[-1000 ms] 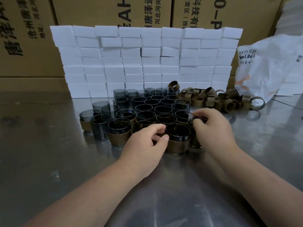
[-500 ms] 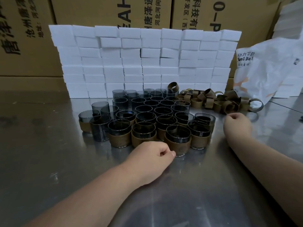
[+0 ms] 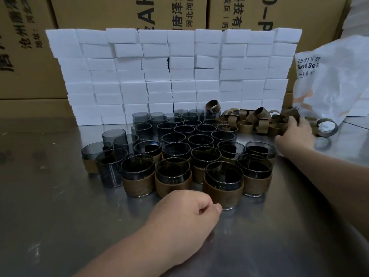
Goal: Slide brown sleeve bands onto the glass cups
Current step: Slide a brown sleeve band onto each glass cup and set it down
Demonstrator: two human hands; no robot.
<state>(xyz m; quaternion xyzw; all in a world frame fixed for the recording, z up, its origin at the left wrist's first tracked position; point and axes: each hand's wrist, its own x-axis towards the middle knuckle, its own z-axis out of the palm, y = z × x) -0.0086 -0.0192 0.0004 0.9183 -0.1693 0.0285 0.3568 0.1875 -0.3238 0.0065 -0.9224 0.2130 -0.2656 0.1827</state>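
Several smoky glass cups (image 3: 175, 136) stand packed together on the steel table (image 3: 60, 216). The front rows wear brown sleeve bands; the nearest banded cup (image 3: 223, 184) stands in front of my left hand. Bare cups fill the rows behind. A pile of loose brown bands (image 3: 257, 118) lies at the back right. My right hand (image 3: 295, 132) reaches into that pile and its fingers grip a brown band (image 3: 293, 114). My left hand (image 3: 187, 214) rests on the table with fingers curled, holding nothing.
A wall of stacked white foam blocks (image 3: 171, 76) stands right behind the cups. Cardboard boxes (image 3: 26, 47) rise behind it. A white plastic bag (image 3: 335, 80) sits at the far right. One loose band (image 3: 327, 127) lies beside the bag.
My right hand has left the front cups and travelled right and back into the band pile, where it now grips a band. My left hand has drawn off the cup and stays curled.
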